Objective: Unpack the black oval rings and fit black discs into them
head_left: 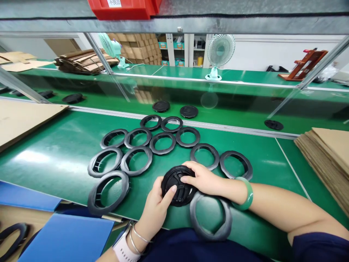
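Both my hands hold a black round plastic disc with spokes [177, 183] just above the green table [54, 153]. My left hand [156, 205] grips its near left edge, thumb on top. My right hand [203, 178], with a green bangle on the wrist, presses on its right side. A dark grey plastic ring [210, 218] lies directly under and in front of the disc at the table's near edge. Several more grey rings [163, 142] lie spread flat across the table beyond my hands.
A stack of cardboard sheets [327, 156] sits at right, another cardboard sheet [21, 120] at left. Blue sheets [65, 236] lie at the near left. Black discs [174, 108] rest on the conveyor behind a metal rail. Two small fans [218, 54] stand further back.
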`<state>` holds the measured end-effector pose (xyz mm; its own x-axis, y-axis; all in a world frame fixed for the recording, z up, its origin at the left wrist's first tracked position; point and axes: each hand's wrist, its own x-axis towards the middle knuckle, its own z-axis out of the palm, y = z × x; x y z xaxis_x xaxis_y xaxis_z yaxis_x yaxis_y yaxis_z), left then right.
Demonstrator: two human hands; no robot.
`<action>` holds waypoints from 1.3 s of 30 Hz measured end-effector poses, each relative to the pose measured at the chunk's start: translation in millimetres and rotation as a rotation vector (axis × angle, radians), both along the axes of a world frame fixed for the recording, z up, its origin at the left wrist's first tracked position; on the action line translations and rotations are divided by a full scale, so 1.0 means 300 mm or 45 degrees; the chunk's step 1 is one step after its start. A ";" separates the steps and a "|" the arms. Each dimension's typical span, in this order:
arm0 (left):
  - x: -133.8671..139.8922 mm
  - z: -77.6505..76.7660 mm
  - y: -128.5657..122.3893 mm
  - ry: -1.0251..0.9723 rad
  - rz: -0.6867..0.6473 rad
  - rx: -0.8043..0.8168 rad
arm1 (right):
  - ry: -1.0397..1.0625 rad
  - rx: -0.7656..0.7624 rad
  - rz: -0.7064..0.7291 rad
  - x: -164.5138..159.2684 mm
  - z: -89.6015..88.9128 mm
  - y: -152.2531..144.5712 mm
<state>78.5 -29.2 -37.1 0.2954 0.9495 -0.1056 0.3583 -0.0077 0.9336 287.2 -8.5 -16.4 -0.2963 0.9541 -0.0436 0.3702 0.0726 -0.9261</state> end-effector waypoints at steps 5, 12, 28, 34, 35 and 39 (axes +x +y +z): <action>0.001 0.008 0.000 0.008 -0.017 0.004 | 0.170 -0.043 0.025 0.009 -0.009 0.001; -0.001 0.004 -0.007 0.046 -0.016 0.021 | -0.015 -0.015 -0.052 0.005 -0.001 0.003; 0.006 -0.002 -0.008 0.042 -0.077 0.059 | 0.036 -0.044 0.023 0.003 0.011 0.008; 0.004 0.003 -0.012 0.063 -0.098 0.078 | 0.006 0.010 -0.026 -0.010 -0.010 0.006; 0.003 0.003 -0.012 0.067 -0.105 0.087 | 0.015 0.016 -0.036 -0.011 -0.011 0.006; 0.001 -0.003 -0.011 0.084 -0.115 0.090 | 0.043 0.047 -0.047 -0.012 -0.011 0.009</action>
